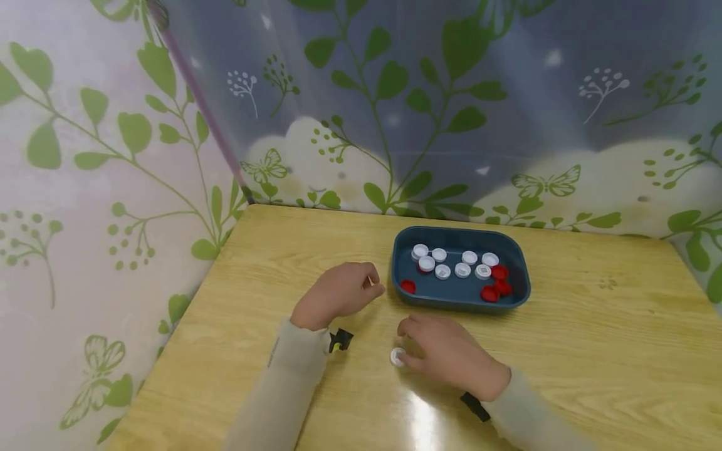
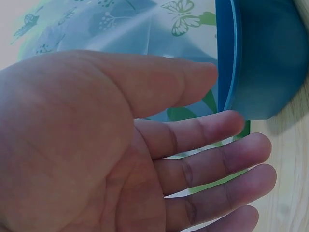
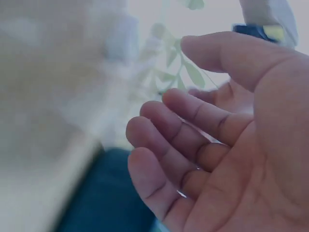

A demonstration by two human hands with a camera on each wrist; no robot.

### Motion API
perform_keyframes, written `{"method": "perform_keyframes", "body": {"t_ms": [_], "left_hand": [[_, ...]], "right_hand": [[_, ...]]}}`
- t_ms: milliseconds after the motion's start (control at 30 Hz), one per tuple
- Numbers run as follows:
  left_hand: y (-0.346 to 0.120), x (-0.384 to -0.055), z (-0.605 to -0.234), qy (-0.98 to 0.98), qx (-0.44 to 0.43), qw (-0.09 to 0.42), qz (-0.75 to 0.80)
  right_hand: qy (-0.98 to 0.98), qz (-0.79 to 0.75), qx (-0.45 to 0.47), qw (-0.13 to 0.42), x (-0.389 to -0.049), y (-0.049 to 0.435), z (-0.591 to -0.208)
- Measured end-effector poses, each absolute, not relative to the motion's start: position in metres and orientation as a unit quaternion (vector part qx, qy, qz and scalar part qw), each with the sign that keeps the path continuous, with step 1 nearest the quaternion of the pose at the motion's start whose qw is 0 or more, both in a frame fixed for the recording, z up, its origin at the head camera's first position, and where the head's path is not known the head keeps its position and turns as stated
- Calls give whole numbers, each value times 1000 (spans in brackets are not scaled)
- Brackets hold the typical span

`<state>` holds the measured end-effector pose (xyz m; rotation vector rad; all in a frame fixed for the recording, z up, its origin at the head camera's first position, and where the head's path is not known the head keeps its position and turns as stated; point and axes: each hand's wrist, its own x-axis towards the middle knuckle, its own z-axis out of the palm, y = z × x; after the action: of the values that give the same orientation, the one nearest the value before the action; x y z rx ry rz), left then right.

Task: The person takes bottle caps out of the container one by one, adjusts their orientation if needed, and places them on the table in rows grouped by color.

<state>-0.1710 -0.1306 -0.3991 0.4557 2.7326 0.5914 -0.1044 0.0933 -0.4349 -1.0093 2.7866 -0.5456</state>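
Observation:
On the table lies a small round white cap, just at the thumb of my right hand, which partly overlaps it in the head view. The fingers of that hand are loosely bent, with nothing between them in the right wrist view. My left hand hovers by the left side of a dark blue tray, holding nothing. Seen from the left wrist, this hand has its fingers loosely extended near the tray's outer wall. Inside the tray are several white caps and several red caps.
A light wooden table carries the tray near its far side. Patterned curtains with green leaves hang behind the table and along its left. Black straps sit at both wrists.

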Motion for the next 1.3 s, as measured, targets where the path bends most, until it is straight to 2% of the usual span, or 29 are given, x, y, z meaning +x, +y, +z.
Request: {"method": "perform_keyframes", "body": {"t_ms": [200, 300, 367, 533, 633, 800, 1033, 1300], "left_hand": [[-129, -172, -399, 935, 189, 178, 240], [-130, -171, -400, 925, 234, 175, 243], [-131, -171, -400, 923, 250, 173, 238], [-132, -168, -402, 921, 263, 182, 223], [-131, -167, -402, 919, 266, 188, 222], [-129, -167, -401, 917, 266, 193, 227], [-127, -165, -398, 917, 258, 200, 228], [-128, -168, -398, 919, 257, 198, 223]], "right_hand": [[933, -159, -322, 0, -137, 133, -397], [946, -142, -290, -6, -165, 162, -386], [956, -127, -265, 7, -185, 180, -387], [963, -111, -230, 80, -220, 209, -406], [960, -106, -240, 94, -227, 213, -416], [963, -62, -252, 76, -234, 210, -425], [964, -35, -243, 103, -241, 210, -434], [965, -54, -251, 49, -233, 209, -423]]}}
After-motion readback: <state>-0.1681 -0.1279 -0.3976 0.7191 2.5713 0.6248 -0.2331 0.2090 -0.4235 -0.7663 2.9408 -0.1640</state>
